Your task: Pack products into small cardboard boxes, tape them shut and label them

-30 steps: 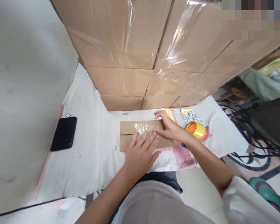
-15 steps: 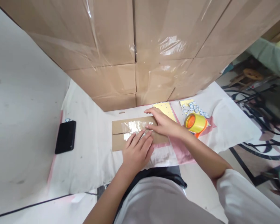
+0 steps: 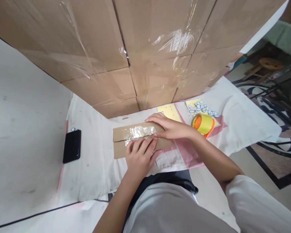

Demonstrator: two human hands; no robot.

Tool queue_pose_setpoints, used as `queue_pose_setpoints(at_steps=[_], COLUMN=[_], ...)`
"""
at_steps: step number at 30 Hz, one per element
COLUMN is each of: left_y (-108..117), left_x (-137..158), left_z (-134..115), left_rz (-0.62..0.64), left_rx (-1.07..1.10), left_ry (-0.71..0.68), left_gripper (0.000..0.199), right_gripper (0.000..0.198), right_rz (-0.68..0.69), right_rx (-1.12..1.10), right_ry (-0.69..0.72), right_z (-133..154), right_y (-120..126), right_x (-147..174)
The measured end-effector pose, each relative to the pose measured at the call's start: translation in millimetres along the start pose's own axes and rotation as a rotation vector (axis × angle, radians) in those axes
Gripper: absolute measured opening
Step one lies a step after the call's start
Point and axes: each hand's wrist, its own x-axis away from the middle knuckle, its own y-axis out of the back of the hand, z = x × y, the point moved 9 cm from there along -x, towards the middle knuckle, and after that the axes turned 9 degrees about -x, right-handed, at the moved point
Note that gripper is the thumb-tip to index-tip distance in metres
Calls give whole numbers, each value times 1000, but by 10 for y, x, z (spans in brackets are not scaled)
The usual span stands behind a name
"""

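One small carton (image 3: 120, 147) lies on the cloth-covered bench (image 3: 97, 149), clear tape (image 3: 138, 131) along its top.
Your left hand (image 3: 138, 159) lies palm-down on the near half, grip loose, thumb away from the fingers. Your right hand (image 3: 171, 127) rests toward the far edge, its grip spread, thumb and fingers apart. Stacked boxes (image 3: 145, 71) stand just behind; a yellow tape roll (image 3: 205, 124) sits off to your right.

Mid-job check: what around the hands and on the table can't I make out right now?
All in the head view:
Clear tape: partly hidden by the left hand.
Small carton: part of its right end is behind the right hand; the closed flaps hide its inside.
White pieces: any print is too small to read.
Stacked boxes: cut off by the top edge.
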Motion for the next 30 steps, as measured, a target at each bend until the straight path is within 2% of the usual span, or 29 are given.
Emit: queue_pose_setpoints(at_steps=[4,8,11,13,15,17,18,20,22,26,30], left_y=[16,2,-4,4,15,31,33,14,-21,-53,-102], left_x=[10,12,25,34,34,24,16,1,-6,-18,-55], left_z=[9,-3,-12,0,31,94,140,237,303,334,233], left_rz=[-14,15,37,37,34,34,44,95,164,238,303], left_rx=[-11,15,41,52,59,46,26,-19,-35,-13,-42], left_ry=[-9,-22,-32,-35,-39,-24,-1,52,86,120,172], left_gripper=[36,23,18,17,18,19,20,25,31,42,52], right_gripper=[53,48,41,39,39,46,53,69,78,83,95], right_rz=[-16,-40,-129,-313,-585,-806,-850,-815,-730,-699,-750], right_rx=[-31,-77,-174,-190,-78,125,224,357,426,473,347], right_ry=[7,19,-28,-111,-253,-499,-647,-903,-1023,-1081,-1112], right_z=[-12,2,-108,-305,-569,-839,-963,-1163,-1265,-1306,-1371], right_y=[21,34,89,219,399,500,493,389,256,159,228], right_x=[-2,-4,29,112,300,570,698,886,973,1052,1108])
